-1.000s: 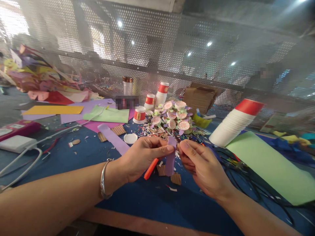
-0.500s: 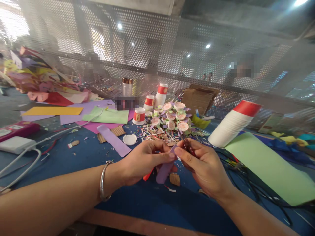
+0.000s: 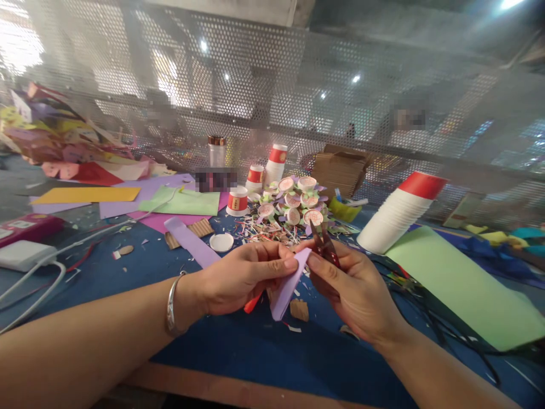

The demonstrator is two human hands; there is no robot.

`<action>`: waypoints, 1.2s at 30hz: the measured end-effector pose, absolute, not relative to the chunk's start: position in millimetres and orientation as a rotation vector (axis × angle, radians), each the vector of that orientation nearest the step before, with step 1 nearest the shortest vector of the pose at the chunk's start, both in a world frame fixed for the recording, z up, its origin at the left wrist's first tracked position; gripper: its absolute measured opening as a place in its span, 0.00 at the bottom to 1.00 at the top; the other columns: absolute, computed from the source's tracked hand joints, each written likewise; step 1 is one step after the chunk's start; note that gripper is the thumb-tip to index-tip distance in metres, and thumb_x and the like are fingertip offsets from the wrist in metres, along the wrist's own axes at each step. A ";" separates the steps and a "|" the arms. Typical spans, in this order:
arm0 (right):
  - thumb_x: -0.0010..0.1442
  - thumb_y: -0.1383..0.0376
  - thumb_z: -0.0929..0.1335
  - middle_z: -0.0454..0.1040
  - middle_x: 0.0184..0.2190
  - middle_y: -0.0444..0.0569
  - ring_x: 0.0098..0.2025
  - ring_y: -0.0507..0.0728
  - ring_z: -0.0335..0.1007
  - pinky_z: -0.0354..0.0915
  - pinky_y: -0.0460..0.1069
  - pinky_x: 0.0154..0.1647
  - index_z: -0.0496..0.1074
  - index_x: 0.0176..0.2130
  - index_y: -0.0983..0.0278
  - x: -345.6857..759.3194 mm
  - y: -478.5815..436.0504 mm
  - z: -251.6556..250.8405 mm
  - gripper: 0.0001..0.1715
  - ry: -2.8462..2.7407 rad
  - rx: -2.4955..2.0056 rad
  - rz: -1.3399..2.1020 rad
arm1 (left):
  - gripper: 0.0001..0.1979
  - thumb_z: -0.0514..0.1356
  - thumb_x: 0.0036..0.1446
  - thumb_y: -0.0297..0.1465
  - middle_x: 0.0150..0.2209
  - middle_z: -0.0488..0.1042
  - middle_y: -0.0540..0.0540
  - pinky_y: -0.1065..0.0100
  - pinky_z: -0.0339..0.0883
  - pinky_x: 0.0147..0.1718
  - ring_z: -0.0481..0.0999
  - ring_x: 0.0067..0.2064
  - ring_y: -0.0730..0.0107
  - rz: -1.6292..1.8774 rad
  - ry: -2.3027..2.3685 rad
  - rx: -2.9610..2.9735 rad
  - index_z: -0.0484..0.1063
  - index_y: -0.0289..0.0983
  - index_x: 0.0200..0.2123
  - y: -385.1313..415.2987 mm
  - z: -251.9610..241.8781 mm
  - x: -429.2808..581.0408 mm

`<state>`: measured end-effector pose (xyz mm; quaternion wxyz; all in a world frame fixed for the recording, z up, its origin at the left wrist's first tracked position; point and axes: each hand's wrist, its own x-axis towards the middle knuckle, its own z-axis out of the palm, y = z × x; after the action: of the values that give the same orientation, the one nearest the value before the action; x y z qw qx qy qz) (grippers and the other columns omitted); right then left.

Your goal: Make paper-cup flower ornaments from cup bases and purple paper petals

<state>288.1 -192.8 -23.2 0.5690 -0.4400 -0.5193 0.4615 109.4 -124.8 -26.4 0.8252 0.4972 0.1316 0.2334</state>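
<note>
Left hand: grip pinched on folded lilac paper strip; right hand: grip curled round dark-red metal scissors (thumb at strip's top).

2 hands, 1 pr scissors, 2 purp. strips, 1 bracelet, 1 btl

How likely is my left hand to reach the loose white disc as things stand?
Probably yes: the loose white disc lies just beyond your left hand and nothing covers it, though that hand is occupied pinching the folded purple strip.
</note>
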 end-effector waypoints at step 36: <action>0.67 0.48 0.66 0.43 0.20 0.35 0.19 0.48 0.35 0.36 0.49 0.18 0.68 0.28 0.62 286.2 -191.6 -27.9 0.24 -1.423 -1.106 1.018 | 0.12 0.68 0.56 0.34 0.25 0.72 0.52 0.74 0.65 0.29 0.69 0.28 0.78 0.900 0.417 1.312 0.72 0.34 0.27 -130.1 -26.7 114.3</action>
<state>286.2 -191.6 -27.9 0.5106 -0.4594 -0.5912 0.4228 114.3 -130.1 -26.7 0.6805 0.5845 0.1858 0.4010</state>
